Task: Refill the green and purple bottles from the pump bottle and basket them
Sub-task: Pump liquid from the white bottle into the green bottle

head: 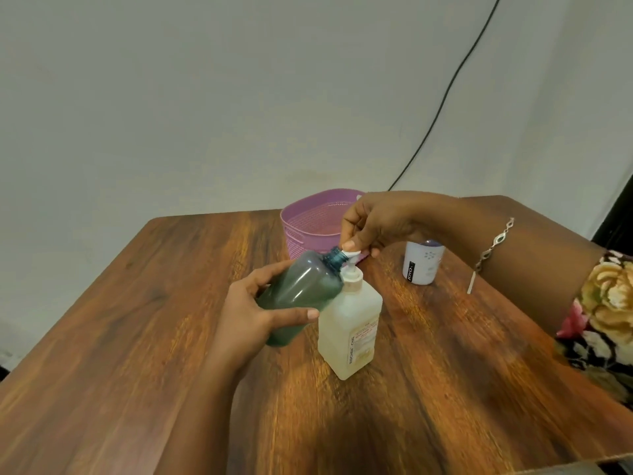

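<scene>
My left hand grips the green bottle around its body and holds it tilted, with its open neck up against the white pump spout. The pale pump bottle stands upright on the wooden table, right beside the green bottle. My right hand rests on the pump head, thumb and fingers pinched around it. A white and purple bottle stands behind and to the right. The purple basket sits at the table's far edge; no bottles show in it.
A black cable runs down the pale wall behind the table. A thin white stick lies on the table near my right wrist, which wears a bracelet. A cardboard edge shows at the bottom right.
</scene>
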Motion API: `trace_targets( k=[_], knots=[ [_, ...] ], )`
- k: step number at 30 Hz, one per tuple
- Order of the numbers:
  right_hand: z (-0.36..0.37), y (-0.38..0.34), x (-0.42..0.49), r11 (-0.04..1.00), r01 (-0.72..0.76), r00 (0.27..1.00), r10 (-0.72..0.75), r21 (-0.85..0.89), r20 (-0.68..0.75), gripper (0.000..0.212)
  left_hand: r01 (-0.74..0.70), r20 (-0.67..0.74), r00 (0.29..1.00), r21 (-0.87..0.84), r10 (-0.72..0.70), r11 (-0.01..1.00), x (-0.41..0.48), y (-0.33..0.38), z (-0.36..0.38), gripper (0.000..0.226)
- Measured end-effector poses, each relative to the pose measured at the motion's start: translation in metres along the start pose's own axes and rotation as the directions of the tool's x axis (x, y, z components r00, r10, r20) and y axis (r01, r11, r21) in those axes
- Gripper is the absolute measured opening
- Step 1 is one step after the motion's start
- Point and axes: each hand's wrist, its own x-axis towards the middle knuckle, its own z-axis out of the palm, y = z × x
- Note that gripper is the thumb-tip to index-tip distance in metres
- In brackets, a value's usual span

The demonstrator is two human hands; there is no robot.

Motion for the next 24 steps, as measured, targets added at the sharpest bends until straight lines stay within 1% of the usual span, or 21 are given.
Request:
trace_targets(
  k=[5,9,12,15,20,24],
  knots=[
    [0.008,0.011,0.005,1.000,-0.003,1.000,0.002,0.027,0.012,0.013,0.037,0.025,0.999,-0.016,-0.037,0.999,-0.002,-0.008,0.002,0.083],
    [0.005,0.015,0.003,0.993,0.044,0.999,-0.044,0.107,-0.008,0.009,0.034,0.022,0.999,-0.032,-0.034,0.999,-0.002,-0.005,0.003,0.078],
    [-0.003,0.004,0.001,0.997,0.047,0.999,-0.049,0.065,0.021,0.006,0.030,0.013,0.999,-0.028,-0.029,0.999,0.000,0.000,0.002,0.078],
    [-0.005,0.000,0.002,1.000,0.013,0.999,-0.014,0.028,0.041,0.009,0.031,0.015,0.999,-0.019,-0.031,0.999,0.003,0.001,-0.001,0.078],
    [0.002,0.008,0.010,0.999,-0.034,0.999,0.033,0.019,0.033,0.016,0.046,0.056,0.997,-0.007,-0.046,0.999,0.001,-0.007,-0.002,0.078],
    [0.003,0.009,0.009,0.998,-0.036,0.999,0.036,0.045,-0.007,0.014,0.044,0.078,0.996,-0.028,-0.041,0.999,0.000,-0.009,-0.002,0.076]
  ],
)
